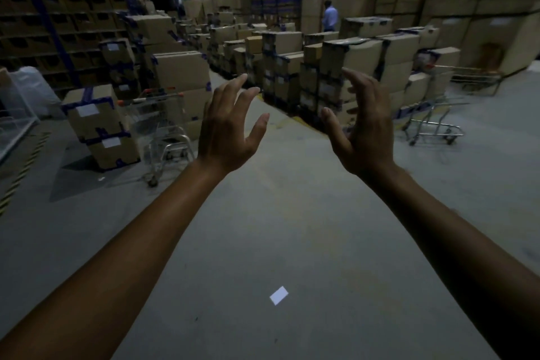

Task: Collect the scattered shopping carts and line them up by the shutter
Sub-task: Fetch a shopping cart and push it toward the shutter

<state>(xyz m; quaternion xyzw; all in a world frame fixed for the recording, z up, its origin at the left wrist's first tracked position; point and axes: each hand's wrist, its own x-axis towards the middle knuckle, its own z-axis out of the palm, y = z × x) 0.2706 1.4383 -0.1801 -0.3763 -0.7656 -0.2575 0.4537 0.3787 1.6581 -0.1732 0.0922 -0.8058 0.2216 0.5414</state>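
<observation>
Grey concrete floor [292, 213], two bare hands out ahead, no cart in either.
Before the carton stack [347, 64] the left hand [226, 131] and right hand [361, 128] hang in the air, fingers spread and loosely bent — each grip released, holding nothing. Left of the carton stack stands a wire shopping cart [159, 123] with orange handle ends, just beside a taped box pile [99, 126]. Right of the stack stands a second shopping cart [432, 117] — and farther right, blurred, what looks like a third cart [479, 79]. Beyond the stack stands a person in a light shirt [330, 19]; nearer than it, a white slip [278, 295] lies on the floor.
</observation>
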